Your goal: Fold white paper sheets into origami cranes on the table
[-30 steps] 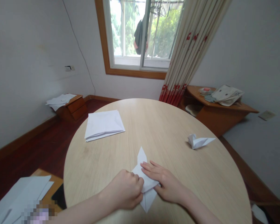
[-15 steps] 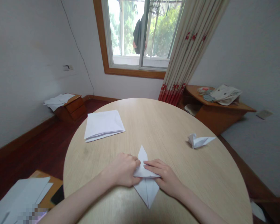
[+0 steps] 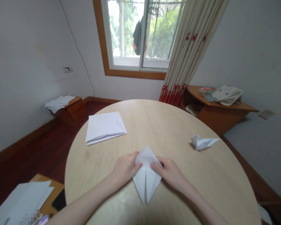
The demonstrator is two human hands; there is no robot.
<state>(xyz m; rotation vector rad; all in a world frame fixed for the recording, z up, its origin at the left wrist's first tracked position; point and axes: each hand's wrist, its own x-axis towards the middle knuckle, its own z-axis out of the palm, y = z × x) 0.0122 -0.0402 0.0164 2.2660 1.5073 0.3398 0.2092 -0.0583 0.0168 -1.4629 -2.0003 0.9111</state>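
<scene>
A white folded paper (image 3: 147, 157) lies in front of me, diamond-shaped, with its lower half split into two points toward me. My left hand (image 3: 126, 167) pinches its left edge, the thumb on top and the fingers curled at the side. On the opposite edge my right hand (image 3: 170, 172) grips the paper in the same way, its thumb pressing near the centre and its fingers partly hidden beneath. To the right on the table stands a finished-looking folded paper bird (image 3: 202, 143), apart from both hands.
A stack of white paper (image 3: 106, 126) rests on the round wooden table (image 3: 154, 125) at the back left. Lower left, papers (image 3: 21, 197) and a dark phone-like object (image 3: 59, 200) lie on a lower surface. A cloth bag (image 3: 228, 93) sits on the corner shelf (image 3: 234, 107).
The folded paper now shows a wide diamond with two lower points instead of a narrow top point and crosswise flap. Both hands have shifted to grip its side edges.
</scene>
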